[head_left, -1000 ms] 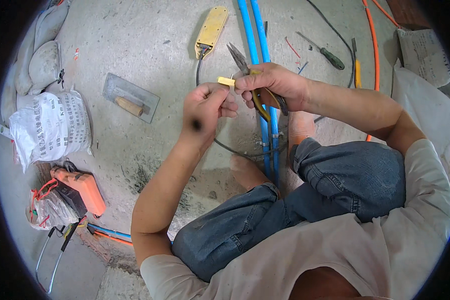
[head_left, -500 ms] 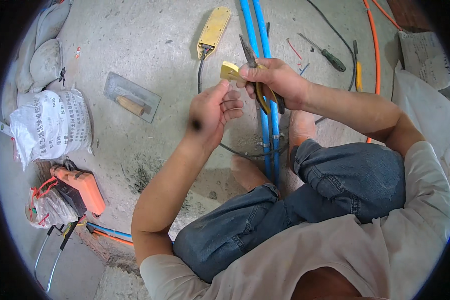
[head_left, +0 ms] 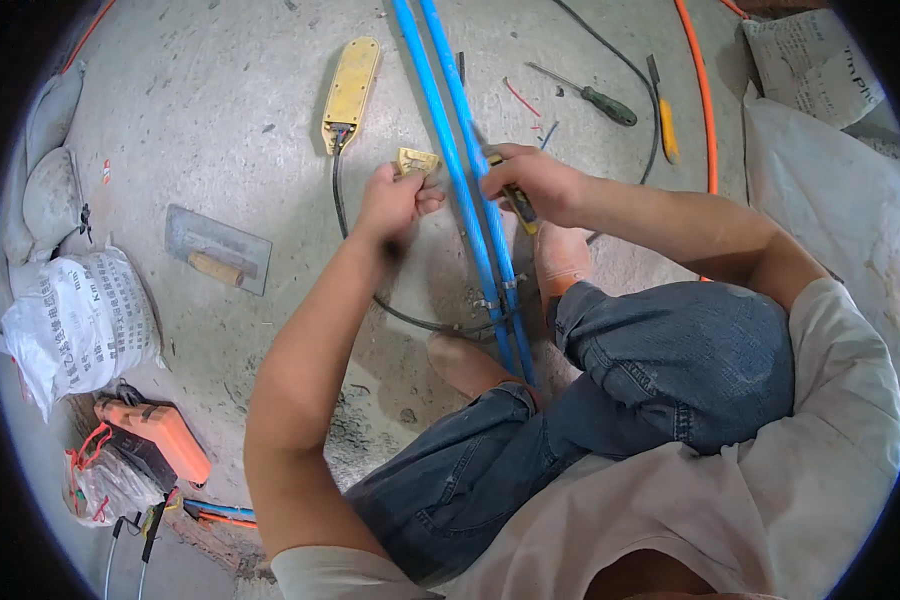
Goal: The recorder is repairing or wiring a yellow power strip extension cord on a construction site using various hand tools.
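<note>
My left hand (head_left: 395,205) is closed on a small flat yellow piece (head_left: 416,159), held left of two blue pipes (head_left: 446,138). My right hand (head_left: 540,185) grips pliers with yellow-and-black handles (head_left: 521,208) over the pipes; their jaws point up and away from me. A long yellow housing (head_left: 351,84) lies beyond my left hand, its open lower end joined to a black cable (head_left: 338,185). The two hands are apart, with the pipes between them.
A steel trowel (head_left: 216,247), sacks (head_left: 80,328), an orange case (head_left: 160,437) and a bagged bundle (head_left: 110,482) are at left. A green screwdriver (head_left: 605,103), a yellow-handled tool (head_left: 667,130), an orange hose (head_left: 703,100) and more sacks (head_left: 825,180) lie at right.
The small yellow piece has passed from my right fingers into my left hand. My hands have drawn apart, the pliers staying in the right. The whole view has shifted somewhat.
</note>
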Demonstrator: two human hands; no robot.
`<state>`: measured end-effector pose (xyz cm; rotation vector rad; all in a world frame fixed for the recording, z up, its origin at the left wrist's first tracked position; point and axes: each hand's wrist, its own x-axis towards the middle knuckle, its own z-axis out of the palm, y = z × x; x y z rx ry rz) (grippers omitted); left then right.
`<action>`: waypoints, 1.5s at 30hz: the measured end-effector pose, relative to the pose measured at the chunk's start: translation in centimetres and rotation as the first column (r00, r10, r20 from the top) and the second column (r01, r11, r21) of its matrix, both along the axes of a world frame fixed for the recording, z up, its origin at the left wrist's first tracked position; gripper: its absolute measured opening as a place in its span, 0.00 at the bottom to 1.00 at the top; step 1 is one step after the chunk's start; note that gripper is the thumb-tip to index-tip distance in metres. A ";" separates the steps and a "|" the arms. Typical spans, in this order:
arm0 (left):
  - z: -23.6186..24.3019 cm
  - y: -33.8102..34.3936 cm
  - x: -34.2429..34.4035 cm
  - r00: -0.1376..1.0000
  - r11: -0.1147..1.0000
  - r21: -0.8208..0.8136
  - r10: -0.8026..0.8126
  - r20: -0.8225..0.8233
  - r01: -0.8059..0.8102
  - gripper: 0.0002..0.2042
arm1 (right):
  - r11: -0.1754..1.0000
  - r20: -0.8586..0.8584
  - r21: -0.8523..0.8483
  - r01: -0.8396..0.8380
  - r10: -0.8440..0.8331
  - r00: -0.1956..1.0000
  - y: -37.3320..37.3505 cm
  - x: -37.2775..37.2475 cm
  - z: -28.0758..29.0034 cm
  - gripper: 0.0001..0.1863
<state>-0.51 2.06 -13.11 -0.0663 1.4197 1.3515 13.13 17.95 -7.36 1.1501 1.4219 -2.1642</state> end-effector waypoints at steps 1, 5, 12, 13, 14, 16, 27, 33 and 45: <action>-1.1 0.6 -0.5 0.997 0.997 -0.012 -0.073 -0.011 0.073 0.10 | 0.999 0.075 -0.045 0.021 -0.017 0.997 1.0 0.6 -0.1 0.11; -4.2 3.4 -0.8 0.972 0.989 -0.129 -0.099 -0.213 0.073 0.12 | 0.994 0.216 -0.100 -0.037 0.058 0.975 3.8 2.2 -0.7 0.20; -6.1 6.1 -0.2 0.912 0.949 -0.007 0.301 -0.278 -0.316 0.14 | 0.511 0.087 0.798 -0.321 0.429 0.899 4.5 1.5 -0.3 0.33; -6.3 5.9 -0.5 0.914 0.930 0.021 0.364 -0.177 -0.366 0.13 | 0.453 -0.037 0.864 -0.220 0.492 0.870 4.6 0.9 -1.3 0.36; -6.6 5.7 -0.6 0.905 0.907 0.045 0.420 -0.071 -0.418 0.12 | 0.457 -0.036 0.861 -0.224 0.493 0.869 4.5 0.2 -2.1 0.36; -6.3 6.3 -0.3 0.901 0.902 0.063 0.430 -0.054 -0.426 0.12 | 0.236 0.040 0.943 -0.234 0.617 0.786 5.1 -1.0 -3.7 0.39; -6.8 4.4 -1.2 0.946 0.949 0.019 0.315 -0.080 -0.314 0.09 | 0.093 -0.001 0.990 -0.110 0.769 0.639 5.2 -4.0 -6.3 0.41; -7.8 4.1 -2.0 0.971 0.979 -0.018 0.198 -0.132 -0.202 0.07 | 0.032 0.116 0.967 -0.254 0.831 0.544 5.5 -4.1 -7.0 0.43; -7.2 5.4 -1.8 0.944 0.988 -0.112 0.066 -0.324 -0.108 0.07 | 0.341 0.186 0.744 -0.574 0.720 0.668 5.4 -5.4 -5.8 0.42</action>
